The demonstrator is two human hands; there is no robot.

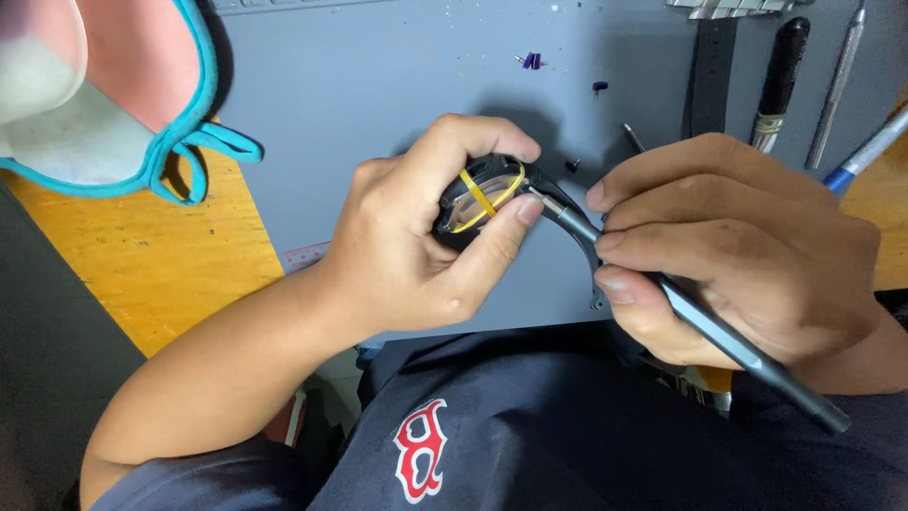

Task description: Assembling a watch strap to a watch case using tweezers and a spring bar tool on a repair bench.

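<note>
My left hand (426, 237) grips a small black round watch case (480, 194) with a yellow ring and a yellow band across its face, held above a grey work mat (378, 95). My right hand (738, 246) holds a dark grey screwdriver (719, 331) like a pen. Its metal tip touches the right edge of the watch case, next to my left thumb. A black strap part (591, 260) curves down from the case between the two hands.
Tiny screws and a purple bit (532, 61) lie on the mat behind the hands. Several tools (780, 76) and a blue pen (865, 151) lie at the far right. A pink and teal fabric item (123, 85) sits at the left on the orange table (161, 265).
</note>
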